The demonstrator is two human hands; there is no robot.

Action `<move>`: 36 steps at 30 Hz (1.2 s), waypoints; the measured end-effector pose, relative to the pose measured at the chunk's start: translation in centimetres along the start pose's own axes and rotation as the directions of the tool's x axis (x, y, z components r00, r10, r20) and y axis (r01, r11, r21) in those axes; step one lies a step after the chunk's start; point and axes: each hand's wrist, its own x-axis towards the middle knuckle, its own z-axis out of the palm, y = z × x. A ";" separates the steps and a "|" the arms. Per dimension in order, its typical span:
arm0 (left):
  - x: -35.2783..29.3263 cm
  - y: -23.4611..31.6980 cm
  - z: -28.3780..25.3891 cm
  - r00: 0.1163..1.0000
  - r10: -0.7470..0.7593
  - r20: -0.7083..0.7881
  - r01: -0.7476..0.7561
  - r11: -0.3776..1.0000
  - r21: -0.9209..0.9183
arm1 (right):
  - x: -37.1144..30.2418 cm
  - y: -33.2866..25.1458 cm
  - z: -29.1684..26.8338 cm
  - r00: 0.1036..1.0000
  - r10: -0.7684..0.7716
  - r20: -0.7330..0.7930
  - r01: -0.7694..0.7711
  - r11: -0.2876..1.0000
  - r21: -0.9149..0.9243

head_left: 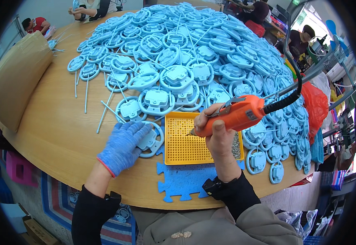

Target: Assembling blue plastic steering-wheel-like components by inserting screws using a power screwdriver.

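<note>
My right hand (217, 132), bare, is wrapped round an orange electric screwdriver (243, 114) with a black coiled cord. Its tip points left, above a yellow perforated tray (169, 159). Small metal screws (237, 145) are heaped at the tray's right end, partly behind my wrist. My left hand (123, 145), in a blue knit glove, grips the left side of a light-blue plastic toy steering wheel (149, 141) beside the tray. My palm and fingers cover part of that wheel, and my thumb is hidden. Under the tray lies a blue foam mat (186, 179) with jigsaw edges.
A large pile of similar light-blue steering wheels (178, 75) covers the table's far and right parts, several with thin rods sticking out. A brown cardboard box (18, 77) stands at the left. A red plastic bag (313, 108) hangs at the right. Other people work beyond the table (63, 90).
</note>
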 end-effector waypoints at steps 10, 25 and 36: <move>-0.7 2.0 -1.4 0.993 -0.116 -0.006 0.116 0.993 -0.007 | 0.2 1.1 -0.7 1.000 0.011 -0.021 -0.009 0.997 0.076; -1.4 2.6 0.5 0.991 -0.097 -0.097 0.095 0.995 -0.029 | -0.1 -2.3 1.9 0.994 -0.104 -0.023 0.106 0.992 0.067; -7.7 10.4 0.8 0.965 -0.179 -0.189 0.126 0.956 -0.265 | -4.8 -6.6 6.0 0.984 0.051 0.171 -0.098 0.956 0.278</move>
